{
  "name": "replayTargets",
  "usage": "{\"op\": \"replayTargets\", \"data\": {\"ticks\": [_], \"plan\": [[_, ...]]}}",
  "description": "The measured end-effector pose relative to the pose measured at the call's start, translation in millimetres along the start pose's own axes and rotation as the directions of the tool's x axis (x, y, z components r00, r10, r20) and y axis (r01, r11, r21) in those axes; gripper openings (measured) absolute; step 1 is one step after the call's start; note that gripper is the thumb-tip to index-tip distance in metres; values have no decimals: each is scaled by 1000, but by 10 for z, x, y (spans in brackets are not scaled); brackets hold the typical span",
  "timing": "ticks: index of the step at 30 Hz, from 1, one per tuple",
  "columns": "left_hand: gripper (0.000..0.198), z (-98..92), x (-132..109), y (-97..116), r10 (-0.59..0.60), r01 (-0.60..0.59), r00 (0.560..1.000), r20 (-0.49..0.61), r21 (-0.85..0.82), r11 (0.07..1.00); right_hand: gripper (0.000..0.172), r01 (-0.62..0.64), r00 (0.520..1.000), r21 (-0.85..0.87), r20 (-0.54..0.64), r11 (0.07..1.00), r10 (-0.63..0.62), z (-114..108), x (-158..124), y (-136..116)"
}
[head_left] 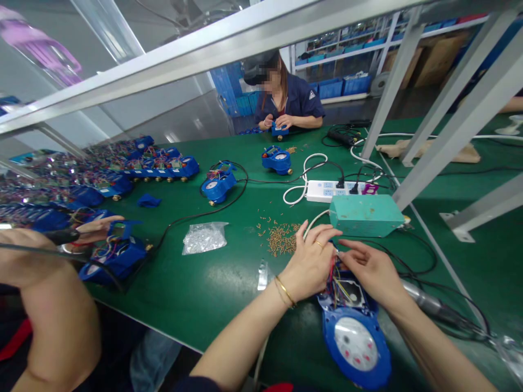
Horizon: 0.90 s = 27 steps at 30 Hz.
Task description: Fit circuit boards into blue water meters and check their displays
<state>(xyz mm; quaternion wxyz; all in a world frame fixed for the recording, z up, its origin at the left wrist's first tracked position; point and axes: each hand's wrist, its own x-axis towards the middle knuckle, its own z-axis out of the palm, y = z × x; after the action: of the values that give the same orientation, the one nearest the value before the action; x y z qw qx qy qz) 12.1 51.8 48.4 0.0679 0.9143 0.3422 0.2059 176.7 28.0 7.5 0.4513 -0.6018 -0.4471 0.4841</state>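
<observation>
A blue water meter with a round white dial lies in front of me, its upper housing uncovered. Red and yellow wires and a square dark part show inside. My left hand is bent over the upper left end of the housing, its fingertips closed on the edge near the wires. From the other side, my right hand grips the upper right edge between thumb and fingers. Whatever small part may be between the fingertips is hidden. Many small brass-coloured screws lie loose beside my left hand.
A green box and white power strip stand beyond my hands. An electric screwdriver with cables lies right. Left are a clear plastic bag and a co-worker's arm at another meter. Metal posts rise at right.
</observation>
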Motion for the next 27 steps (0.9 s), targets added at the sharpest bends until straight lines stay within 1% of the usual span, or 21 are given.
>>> {"op": "replayTargets", "data": {"ticks": [1, 3, 5, 7, 9, 11, 13, 15, 17, 19, 22, 24, 25, 27], "plan": [[11, -15, -16, -9, -5, 4, 1000, -21, -27, 1000, 64, -11, 1000, 4, -3, 1000, 11, -16, -7, -3], [10, -50, -56, -45, -64, 52, 991, -113, -109, 993, 65, -27, 1000, 16, -5, 1000, 27, -43, -29, -22], [9, -85, -101, -93, -149, 104, 966, -213, -206, 973, 65, -34, 999, 23, -7, 999, 34, -59, -55, -47], [8, -106, -135, -126, -195, 131, 944, -265, -242, 961, 65, -31, 999, 24, -6, 999, 31, -64, -75, -67], [6, -98, -144, -131, -162, 114, 952, -261, -189, 975, 63, -20, 1000, 19, -2, 1000, 21, -61, -86, -77], [8, -59, -124, -110, -77, 60, 967, -244, -77, 995, 62, -5, 1000, 10, -2, 1000, 5, -56, -90, -80], [12, -2, -83, -82, 0, 8, 970, -243, 33, 999, 61, 11, 1000, -3, -7, 1000, -11, -50, -90, -78], [14, 53, -39, -61, 44, -17, 968, -248, 110, 994, 59, 27, 1000, -18, -15, 999, -27, -46, -87, -72], [15, 90, -4, -50, 64, -29, 968, -243, 144, 989, 57, 42, 999, -31, -21, 999, -43, -43, -85, -62], [16, 108, 19, -46, 46, -16, 966, -253, 123, 992, 54, 56, 998, -37, -21, 998, -57, -43, -85, -52], [13, 111, 43, -41, -47, 51, 963, -267, 8, 999, 52, 70, 997, -29, -13, 997, -70, -44, -94, -46], [12, 107, 59, -37, -86, 76, 966, -245, -48, 996, 51, 74, 997, -19, -9, 997, -74, -45, -101, -48], [11, 104, 68, -37, -83, 72, 971, -226, -55, 996, 51, 74, 997, -13, -8, 997, -74, -44, -104, -50], [12, 99, 84, -42, -40, 34, 983, -179, -32, 999, 51, 71, 997, 0, -6, 997, -71, -39, -106, -48]]}}
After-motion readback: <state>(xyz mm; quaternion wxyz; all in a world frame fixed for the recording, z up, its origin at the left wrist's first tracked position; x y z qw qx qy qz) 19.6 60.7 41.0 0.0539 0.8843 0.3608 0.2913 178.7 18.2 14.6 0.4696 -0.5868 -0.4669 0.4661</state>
